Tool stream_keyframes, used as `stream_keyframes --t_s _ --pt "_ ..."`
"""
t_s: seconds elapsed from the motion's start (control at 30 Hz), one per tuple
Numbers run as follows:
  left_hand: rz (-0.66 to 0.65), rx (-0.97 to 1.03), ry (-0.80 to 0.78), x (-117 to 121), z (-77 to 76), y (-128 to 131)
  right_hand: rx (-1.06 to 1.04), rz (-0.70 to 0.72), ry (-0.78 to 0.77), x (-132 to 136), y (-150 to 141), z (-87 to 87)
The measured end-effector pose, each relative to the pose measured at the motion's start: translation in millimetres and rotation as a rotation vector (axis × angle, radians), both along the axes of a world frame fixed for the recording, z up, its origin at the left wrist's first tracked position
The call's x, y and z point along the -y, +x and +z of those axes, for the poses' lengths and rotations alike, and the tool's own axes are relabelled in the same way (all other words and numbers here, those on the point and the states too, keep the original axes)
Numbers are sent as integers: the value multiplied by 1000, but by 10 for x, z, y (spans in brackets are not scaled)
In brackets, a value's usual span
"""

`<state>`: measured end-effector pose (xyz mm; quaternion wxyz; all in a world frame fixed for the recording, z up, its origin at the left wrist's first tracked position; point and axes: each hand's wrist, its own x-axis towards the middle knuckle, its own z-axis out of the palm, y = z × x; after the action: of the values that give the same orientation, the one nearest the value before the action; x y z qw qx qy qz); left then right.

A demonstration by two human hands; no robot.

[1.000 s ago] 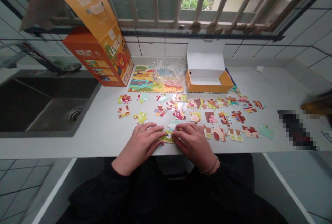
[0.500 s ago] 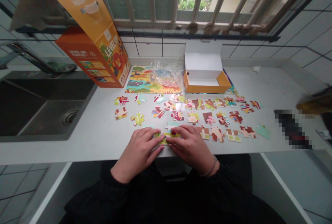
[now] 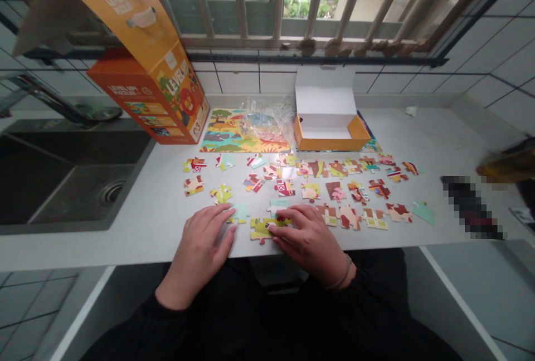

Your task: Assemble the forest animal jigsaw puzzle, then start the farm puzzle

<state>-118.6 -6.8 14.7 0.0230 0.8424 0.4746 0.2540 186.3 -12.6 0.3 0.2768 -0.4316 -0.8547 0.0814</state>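
Note:
Low at the front of the counter, my right hand point(image 3: 308, 241) grips green puzzle pieces point(image 3: 261, 229), its fingers over their right end and its thumb at the near edge. Those pieces look joined, but the fingers hide part of them. My left hand point(image 3: 201, 247) lies to their left with fingers stretched out and thumb apart. Its fingertips are at the edge of a light blue and green puzzle piece point(image 3: 239, 213); whether they touch it I cannot tell. Another pale blue piece point(image 3: 277, 206) lies just beyond my right fingers. Several loose pieces, among them a barn piece point(image 3: 285, 187), spread out behind.
An orange puzzle box point(image 3: 142, 102) stands open at the back left beside the sink point(image 3: 125, 205). Crinkled clear plastic point(image 3: 270, 116) lies on a picture sheet point(image 3: 221, 135). A smaller open box point(image 3: 332, 142) stands at the back. A blurred dark item point(image 3: 472, 208) is at the right.
My left hand has come off the green pieces and moved left, uncovering their left end and the light blue piece. My right hand stays on the green pieces.

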Motion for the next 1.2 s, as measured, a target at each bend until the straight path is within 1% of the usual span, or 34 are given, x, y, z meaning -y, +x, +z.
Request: stream_keyframes --t_s 0.1,0.27,0.43,0.53,0.6,0.67,0.73,0.8,0.83,0.9,0.97,1.03,1.07,1.13,1.2 --pt "15 -63 -24 -86 -11 -110 -9 0 -1 -3 -3 1" --pt "-29 -135 -61 -234 -58 -164 0 -9 -1 -4 -5 50" --pt "-62 -85 -7 -336 -137 -149 1 -1 10 -3 -17 78" --pt "-71 -56 17 -355 -162 -136 -41 -56 53 20 107 64" --pt "-70 -53 33 -356 -171 -129 -56 -171 68 47 332 64" --pt "-64 -55 48 -353 -183 -125 -35 -345 81 82 688 81" --pt "-49 -54 49 -351 -197 -123 33 -566 109 124 1141 115" --pt "-35 -46 44 -350 -207 -121 112 -816 124 176 1626 151" --pt "-31 -43 44 -351 -209 -119 147 -912 104 204 1859 165" --pt "-28 -43 46 -354 -206 -114 222 -1036 28 250 2274 172" --pt "-32 -45 44 -357 -198 -110 292 -1036 -102 266 2601 151" --pt "-33 -48 40 -357 -193 -111 319 -975 -242 239 2839 115" --pt "-34 -49 38 -355 -192 -112 320 -942 -287 211 2928 100" --pt "-28 -53 32 -344 -190 -111 316 -884 -327 132 3051 88" --pt "-17 -59 25 -327 -186 -101 312 -859 -300 35 3114 113"
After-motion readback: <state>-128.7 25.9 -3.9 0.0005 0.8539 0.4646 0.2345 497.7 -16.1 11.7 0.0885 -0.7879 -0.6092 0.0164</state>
